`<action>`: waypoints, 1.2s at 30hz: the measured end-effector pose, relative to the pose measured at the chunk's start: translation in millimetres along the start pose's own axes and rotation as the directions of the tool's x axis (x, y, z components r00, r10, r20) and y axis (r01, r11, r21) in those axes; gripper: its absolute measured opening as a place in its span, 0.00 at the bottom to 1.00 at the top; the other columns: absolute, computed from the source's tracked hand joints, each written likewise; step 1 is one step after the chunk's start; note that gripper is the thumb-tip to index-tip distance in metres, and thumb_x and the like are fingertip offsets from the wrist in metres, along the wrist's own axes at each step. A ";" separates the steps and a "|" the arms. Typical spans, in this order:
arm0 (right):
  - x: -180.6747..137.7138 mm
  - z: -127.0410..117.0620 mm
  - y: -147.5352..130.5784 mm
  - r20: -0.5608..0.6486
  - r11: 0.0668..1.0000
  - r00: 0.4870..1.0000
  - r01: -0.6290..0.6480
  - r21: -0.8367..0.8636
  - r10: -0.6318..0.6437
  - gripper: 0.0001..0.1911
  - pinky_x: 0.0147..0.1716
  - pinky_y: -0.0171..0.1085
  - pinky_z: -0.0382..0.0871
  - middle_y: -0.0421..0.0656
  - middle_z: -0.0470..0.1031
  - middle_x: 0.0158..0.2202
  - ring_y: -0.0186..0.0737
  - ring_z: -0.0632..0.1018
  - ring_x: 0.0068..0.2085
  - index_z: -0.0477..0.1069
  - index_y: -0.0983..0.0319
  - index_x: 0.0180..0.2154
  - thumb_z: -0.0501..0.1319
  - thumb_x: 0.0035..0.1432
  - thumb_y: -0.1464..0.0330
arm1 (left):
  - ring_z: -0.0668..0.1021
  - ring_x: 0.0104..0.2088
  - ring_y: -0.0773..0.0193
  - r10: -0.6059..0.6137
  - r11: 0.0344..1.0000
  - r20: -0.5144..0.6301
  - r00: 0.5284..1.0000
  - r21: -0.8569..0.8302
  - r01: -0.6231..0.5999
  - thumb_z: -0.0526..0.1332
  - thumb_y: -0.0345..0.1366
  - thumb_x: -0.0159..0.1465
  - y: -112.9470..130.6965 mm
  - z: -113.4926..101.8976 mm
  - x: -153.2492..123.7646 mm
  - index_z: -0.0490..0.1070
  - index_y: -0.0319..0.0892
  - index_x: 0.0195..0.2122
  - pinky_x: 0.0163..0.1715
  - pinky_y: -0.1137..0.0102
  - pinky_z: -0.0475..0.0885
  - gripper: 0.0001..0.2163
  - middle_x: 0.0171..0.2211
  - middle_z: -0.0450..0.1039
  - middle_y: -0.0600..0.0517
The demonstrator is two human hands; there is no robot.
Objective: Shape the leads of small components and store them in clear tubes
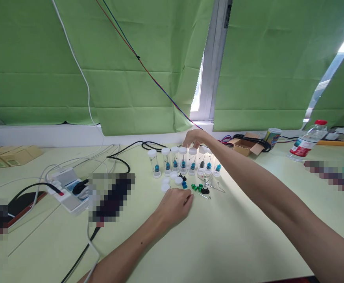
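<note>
L hand (174, 204), pale tbl (233, 243), green blinds (42, 59)

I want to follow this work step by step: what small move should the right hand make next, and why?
Probably the right hand should pinch the white cap directly below it: it is above the row of capped vials, while the left hand rests beside loose caps.

The table (237, 239) lies bare in front of the vials (174, 161). A power strip (67, 188) and cables (121, 153) crowd the left; a box (244, 147) stands on the right.
</note>
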State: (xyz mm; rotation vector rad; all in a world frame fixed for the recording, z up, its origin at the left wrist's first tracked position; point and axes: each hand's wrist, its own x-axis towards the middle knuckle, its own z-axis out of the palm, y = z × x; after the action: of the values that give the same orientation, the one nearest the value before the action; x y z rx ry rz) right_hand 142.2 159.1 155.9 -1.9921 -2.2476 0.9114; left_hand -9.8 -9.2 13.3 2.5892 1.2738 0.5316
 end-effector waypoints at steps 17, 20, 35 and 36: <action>7.2 4.9 2.6 -0.076 1.000 0.997 -0.003 -0.020 0.002 0.07 0.36 0.38 0.78 0.49 0.79 0.43 0.47 0.81 0.39 0.76 0.67 0.30 0.69 0.50 0.69 | 0.54 0.18 0.69 0.024 1.000 -0.010 1.000 -0.001 -0.024 0.48 0.37 0.67 -1.8 1.4 -0.1 0.50 0.42 0.20 0.22 0.68 0.48 0.17 0.16 0.51 0.56; 6.6 4.8 4.6 -0.088 1.000 0.996 -0.004 -0.009 0.003 0.08 0.34 0.37 0.78 0.51 0.79 0.44 0.46 0.82 0.38 0.76 0.67 0.32 0.69 0.50 0.69 | 0.54 0.18 0.69 0.021 1.000 -0.009 1.000 -0.004 -0.021 0.48 0.36 0.67 -0.8 0.6 -0.1 0.49 0.42 0.20 0.22 0.68 0.48 0.17 0.16 0.51 0.57; -12.7 -14.7 2.6 -0.207 0.992 0.978 0.033 0.119 -0.008 0.11 0.31 0.36 0.81 0.56 0.77 0.46 0.45 0.82 0.35 0.77 0.72 0.36 0.68 0.53 0.69 | 0.54 0.18 0.68 0.016 1.000 -0.001 1.000 -0.012 -0.016 0.47 0.38 0.68 -2.7 0.5 0.3 0.48 0.42 0.21 0.22 0.68 0.47 0.17 0.16 0.51 0.56; -16.7 -18.0 2.0 -0.217 0.991 0.976 0.038 0.127 -0.009 0.11 0.31 0.36 0.81 0.56 0.77 0.47 0.45 0.82 0.35 0.76 0.72 0.37 0.67 0.53 0.70 | 0.54 0.18 0.68 0.016 1.000 -0.002 1.000 -0.011 -0.016 0.47 0.38 0.68 -2.9 0.7 0.4 0.48 0.42 0.21 0.22 0.68 0.47 0.17 0.16 0.51 0.56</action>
State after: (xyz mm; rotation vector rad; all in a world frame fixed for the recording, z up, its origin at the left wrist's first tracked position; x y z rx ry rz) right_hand 154.0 151.4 176.2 -1.9023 -2.0365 0.7750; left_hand -11.4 -7.1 11.8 2.5928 1.2476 0.5421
